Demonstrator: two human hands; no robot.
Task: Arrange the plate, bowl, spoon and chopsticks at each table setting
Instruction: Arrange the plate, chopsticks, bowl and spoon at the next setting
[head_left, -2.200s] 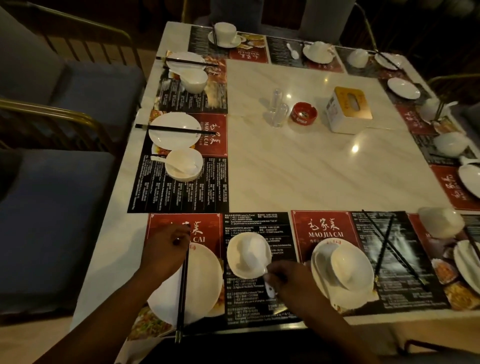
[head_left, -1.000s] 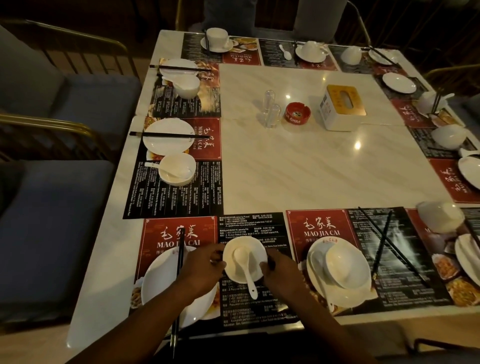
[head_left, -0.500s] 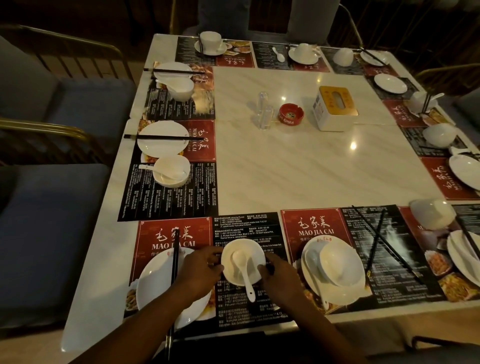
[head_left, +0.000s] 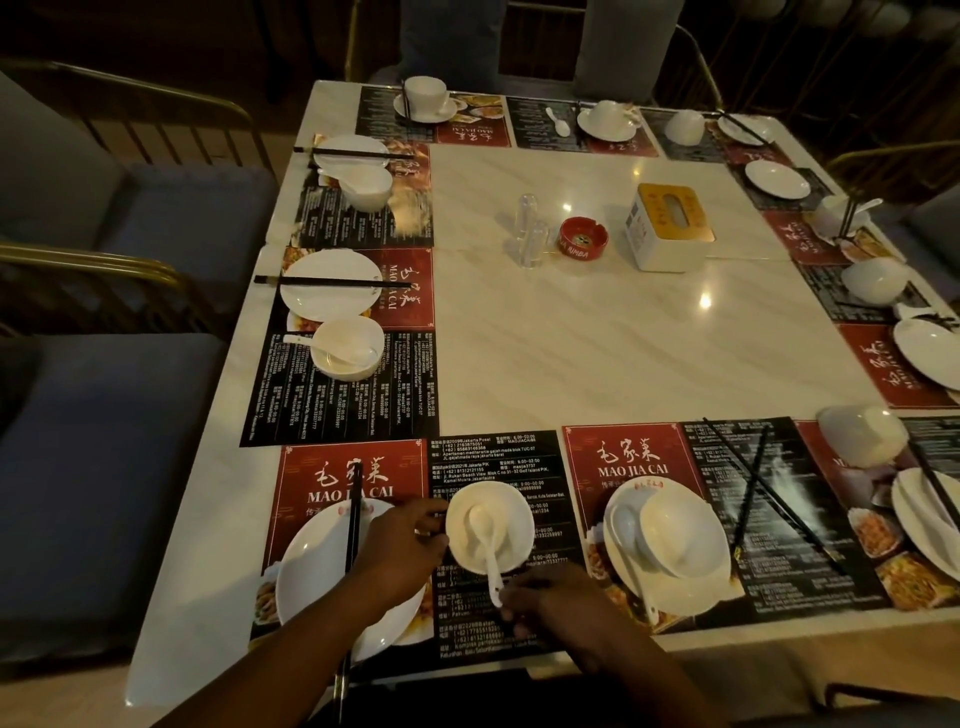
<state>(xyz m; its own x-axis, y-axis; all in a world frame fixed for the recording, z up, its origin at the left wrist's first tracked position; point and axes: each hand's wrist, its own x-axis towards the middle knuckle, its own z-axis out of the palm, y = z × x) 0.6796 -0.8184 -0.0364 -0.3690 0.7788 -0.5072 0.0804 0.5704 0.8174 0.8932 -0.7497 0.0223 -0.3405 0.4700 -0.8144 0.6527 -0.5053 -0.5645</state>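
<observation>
Head view: gripping the bowl (head_left: 514, 506) by its rim with the left hand (head_left: 405, 551), pinching the spoon (head_left: 485, 532) handle with the right hand (head_left: 566, 597), just beside the plate (head_left: 311, 577) bearing chopsticks (head_left: 355, 519). Apparently squaring spoon in bowl. Next, likely: letting go, then straightening the crossed chopsticks (head_left: 750, 491) alongside.

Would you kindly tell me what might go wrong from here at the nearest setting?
The spoon handle juts over the bowl rim toward the right hand at its tip; a tug might tilt the bowl, which the left hand holds. The chopsticks overhang the table edge beside the left forearm, so a brush may knock them off.
</observation>
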